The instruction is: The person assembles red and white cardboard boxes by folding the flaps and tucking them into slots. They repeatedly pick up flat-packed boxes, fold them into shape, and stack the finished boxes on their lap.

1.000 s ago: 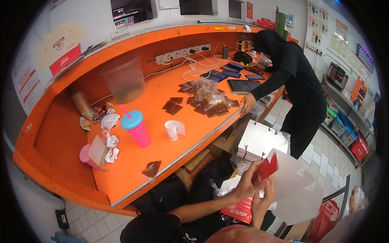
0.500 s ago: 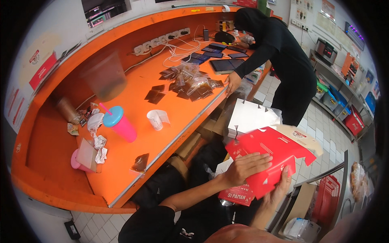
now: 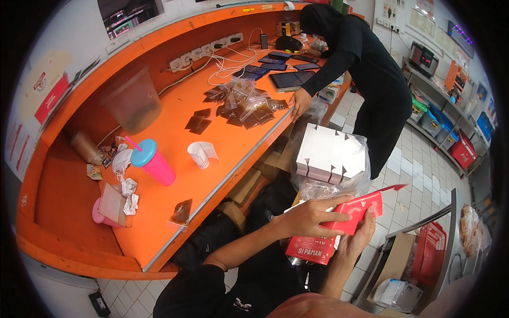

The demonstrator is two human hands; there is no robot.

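A red cardboard box blank (image 3: pixel 361 208), partly folded, is held up between both hands, with one pointed flap standing out at its far right. My left hand (image 3: pixel 310 217) closes over its left side, fingers lying across the red face. From below, my right hand (image 3: pixel 358 239) grips the lower right edge with the thumb up along it. Just under the hands rests a group of red printed cartons (image 3: pixel 312 251), partly hidden by my left forearm. Beyond the hands, a stack of flat white box blanks (image 3: pixel 333 153) sits in clear plastic.
The orange counter (image 3: pixel 159 206) carries sachets of brown sauce (image 3: pixel 246 106), a pink tumbler (image 3: pixel 154 161), a paper roll (image 3: pixel 199 155) and several tablets (image 3: pixel 289 79). A co-worker in black (image 3: pixel 366 69) leans over its far end. A metal rack with a red basket (image 3: pixel 430 254) stands at right.
The red blank was spread wide and flat; now it is folded narrower. Its cream inner flap no longer shows, and the white stack behind is more exposed. The co-worker's near hand stays at the counter edge.
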